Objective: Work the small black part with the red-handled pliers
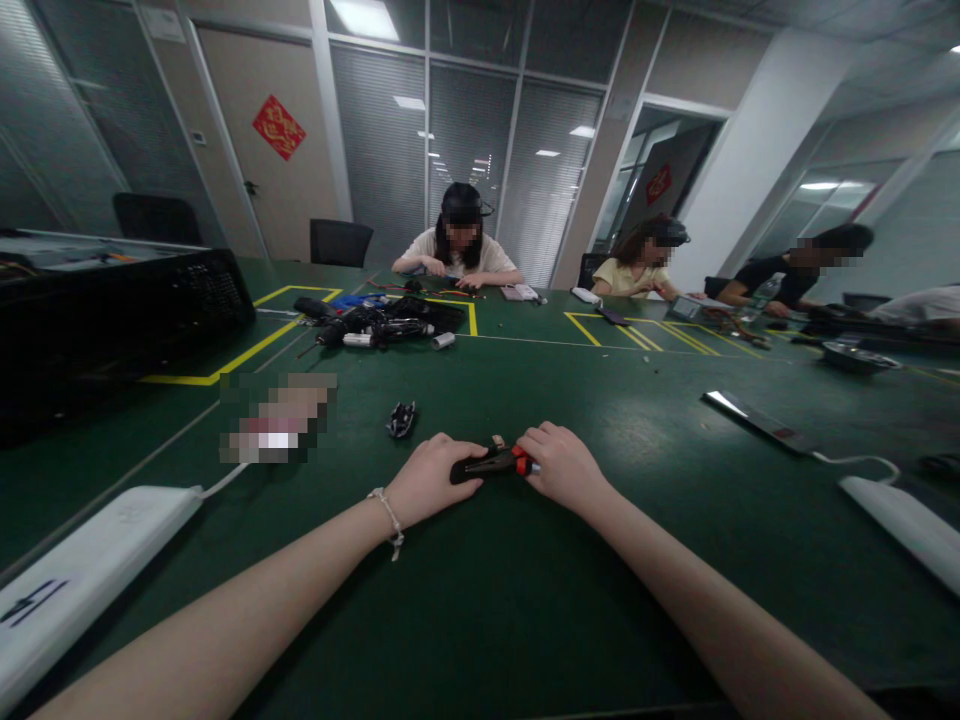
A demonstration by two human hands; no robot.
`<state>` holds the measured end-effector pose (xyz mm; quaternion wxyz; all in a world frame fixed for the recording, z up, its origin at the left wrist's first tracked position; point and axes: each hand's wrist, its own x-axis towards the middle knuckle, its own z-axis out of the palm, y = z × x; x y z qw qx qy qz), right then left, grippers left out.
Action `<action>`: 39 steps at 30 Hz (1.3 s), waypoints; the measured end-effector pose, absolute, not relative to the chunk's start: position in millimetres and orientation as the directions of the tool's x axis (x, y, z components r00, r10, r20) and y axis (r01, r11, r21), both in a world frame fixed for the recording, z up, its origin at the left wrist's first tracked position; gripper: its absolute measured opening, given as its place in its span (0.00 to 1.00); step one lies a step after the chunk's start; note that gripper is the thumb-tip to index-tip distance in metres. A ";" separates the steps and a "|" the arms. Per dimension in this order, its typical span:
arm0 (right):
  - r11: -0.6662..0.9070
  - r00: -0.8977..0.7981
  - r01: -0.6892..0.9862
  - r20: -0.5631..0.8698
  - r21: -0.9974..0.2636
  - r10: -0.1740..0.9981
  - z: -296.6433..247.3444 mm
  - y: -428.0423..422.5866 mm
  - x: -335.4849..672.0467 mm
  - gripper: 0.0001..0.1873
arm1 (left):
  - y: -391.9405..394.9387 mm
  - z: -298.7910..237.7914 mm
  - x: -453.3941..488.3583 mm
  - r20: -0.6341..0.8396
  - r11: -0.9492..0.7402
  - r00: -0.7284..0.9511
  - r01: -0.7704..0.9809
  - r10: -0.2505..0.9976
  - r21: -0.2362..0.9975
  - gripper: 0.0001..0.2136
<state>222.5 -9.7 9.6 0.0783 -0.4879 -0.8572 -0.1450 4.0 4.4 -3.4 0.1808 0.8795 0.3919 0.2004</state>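
Note:
My left hand (429,478) is closed around the dark end of a pair of pliers (491,463) with red and black handles, held low over the green table (525,580). My right hand (559,464) is closed on the red handle end of the same pliers. A small pale part shows just above the pliers between my hands; I cannot make out what it is. A small black part (401,419) lies on the table a little beyond my left hand.
A white power strip (82,570) lies at the near left, another white device (900,515) with a cable at the right, and a flat dark slab (757,420). A black case (112,320) stands far left. Tools are heaped (382,322) mid-table. Three people sit opposite.

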 end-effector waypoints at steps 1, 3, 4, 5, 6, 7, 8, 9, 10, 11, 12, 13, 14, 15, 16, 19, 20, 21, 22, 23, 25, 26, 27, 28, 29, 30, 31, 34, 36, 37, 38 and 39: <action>0.481 -0.509 0.861 0.276 0.167 0.815 9.7 -9.9 222.4 0.10 | 4.3 -3.2 3.9 0.211 -0.627 0.612 0.617 0.762 0.476 0.18; 0.482 -0.507 0.862 0.275 0.157 0.817 10.0 -10.1 222.2 0.09 | 4.0 -2.7 4.0 0.208 -0.626 0.613 0.617 0.762 0.478 0.18; 0.483 -0.507 0.862 0.276 0.154 0.817 10.2 -10.2 222.1 0.09 | 3.8 -2.3 4.1 0.206 -0.625 0.614 0.617 0.762 0.478 0.18; 0.482 -0.507 0.862 0.276 0.156 0.816 10.4 -10.4 222.0 0.09 | 3.6 -2.0 4.3 0.204 -0.624 0.612 0.619 0.764 0.478 0.18; 0.483 -0.509 0.861 0.277 0.161 0.815 10.6 -10.4 221.9 0.09 | 3.4 -1.7 4.4 0.204 -0.622 0.610 0.621 0.765 0.477 0.18; 0.484 -0.512 0.859 0.279 0.168 0.812 10.8 -10.5 221.8 0.09 | 3.3 -1.5 4.6 0.203 -0.620 0.609 0.623 0.767 0.476 0.18; 0.484 -0.515 0.857 0.283 0.175 0.809 11.1 -10.6 221.8 0.09 | 3.1 -1.3 4.7 0.202 -0.619 0.608 0.625 0.768 0.475 0.18; 0.485 -0.518 0.855 0.287 0.182 0.806 11.4 -10.7 221.7 0.08 | 3.1 -1.2 4.7 0.203 -0.619 0.607 0.625 0.768 0.474 0.18; 0.486 -0.520 0.854 0.289 0.185 0.804 11.6 -10.7 221.6 0.09 | 3.1 -1.2 4.6 0.203 -0.621 0.609 0.624 0.767 0.474 0.18; 0.487 -0.521 0.853 0.290 0.187 0.803 11.7 -10.8 221.5 0.09 | 3.1 -1.2 4.5 0.204 -0.624 0.611 0.622 0.764 0.473 0.18; 0.487 -0.521 0.854 0.290 0.185 0.803 11.7 -10.8 221.5 0.09 | 3.2 -1.2 4.4 0.206 -0.627 0.614 0.619 0.762 0.473 0.18; 0.485 -0.518 0.856 0.291 0.181 0.805 11.5 -10.8 221.4 0.09 | 3.2 -1.2 4.2 0.209 -0.629 0.615 0.617 0.761 0.472 0.18; 0.484 -0.514 0.857 0.290 0.174 0.807 11.3 -10.7 221.4 0.09 | 3.3 -1.3 4.1 0.211 -0.630 0.615 0.617 0.760 0.472 0.18; 0.484 -0.512 0.859 0.286 0.167 0.810 11.0 -10.7 221.3 0.09 | 3.3 -1.3 4.0 0.212 -0.631 0.616 0.616 0.759 0.471 0.18; 0.482 -0.509 0.861 0.283 0.162 0.813 10.8 -10.7 221.2 0.08 | 3.3 -1.3 4.1 0.212 -0.632 0.616 0.617 0.759 0.469 0.18; 0.476 -0.503 0.864 0.277 0.164 0.819 10.5 -10.9 221.2 0.07 | 3.0 -1.2 4.6 0.213 -0.632 0.614 0.624 0.760 0.459 0.18; 0.475 -0.503 0.864 0.279 0.167 0.818 10.6 -11.0 221.2 0.07 | 2.9 -1.1 4.9 0.213 -0.632 0.613 0.626 0.761 0.457 0.18; 0.475 -0.505 0.863 0.283 0.171 0.816 10.8 -11.0 221.3 0.07 | 2.9 -1.0 5.1 0.213 -0.632 0.612 0.627 0.761 0.455 0.18; 0.478 -0.508 0.861 0.287 0.174 0.812 10.9 -11.1 221.4 0.07 | 2.8 -1.0 5.2 0.213 -0.631 0.612 0.628 0.762 0.455 0.18; 0.482 -0.513 0.858 0.289 0.176 0.808 11.0 -11.1 221.6 0.08 | 2.8 -0.9 5.3 0.212 -0.631 0.612 0.628 0.762 0.456 0.18; 0.486 -0.519 0.855 0.296 0.181 0.802 11.0 -10.9 221.9 0.08 | 2.8 -0.7 5.2 0.212 -0.630 0.611 0.627 0.763 0.459 0.18; 0.487 -0.520 0.854 0.298 0.182 0.801 10.8 -10.8 222.0 0.08 | 2.8 -0.6 5.0 0.213 -0.629 0.610 0.625 0.763 0.462 0.18; 0.488 -0.520 0.854 0.299 0.181 0.800 10.6 -10.6 222.0 0.08 | 2.8 -0.6 4.8 0.214 -0.628 0.609 0.624 0.764 0.465 0.18; 0.489 -0.520 0.854 0.299 0.177 0.800 10.5 -10.4 222.0 0.08 | 2.8 -0.5 4.6 0.215 -0.627 0.608 0.623 0.764 0.468 0.18; 0.490 -0.519 0.855 0.298 0.173 0.801 10.3 -10.3 222.0 0.08 | 2.7 -0.5 4.5 0.215 -0.626 0.607 0.622 0.765 0.471 0.18; 0.491 -0.519 0.855 0.295 0.167 0.802 10.3 -10.3 221.9 0.08 | 2.6 -0.5 4.3 0.214 -0.625 0.608 0.620 0.765 0.474 0.18; 0.492 -0.517 0.856 0.294 0.160 0.804 10.3 -10.4 221.8 0.09 | 2.6 -0.6 4.2 0.213 -0.625 0.608 0.618 0.765 0.477 0.18; 0.488 -0.509 0.861 0.291 0.145 0.810 10.8 -11.1 221.4 0.08 | 2.3 -0.8 4.0 0.212 -0.623 0.608 0.616 0.765 0.482 0.18; 0.484 -0.505 0.863 0.290 0.146 0.813 11.1 -11.6 221.3 0.08 | 2.4 -1.0 3.9 0.211 -0.623 0.608 0.616 0.765 0.483 0.18; 0.482 -0.504 0.864 0.290 0.148 0.814 11.2 -11.8 221.2 0.08 | 2.5 -1.1 3.8 0.210 -0.622 0.609 0.615 0.765 0.485 0.18; 0.482 -0.504 0.863 0.290 0.149 0.814 11.1 -11.9 221.2 0.09 | 2.6 -1.2 3.8 0.209 -0.621 0.609 0.614 0.765 0.487 0.18; 0.482 -0.505 0.863 0.289 0.149 0.814 11.1 -11.9 221.2 0.09 | 2.9 -1.3 3.8 0.207 -0.621 0.609 0.613 0.765 0.489 0.18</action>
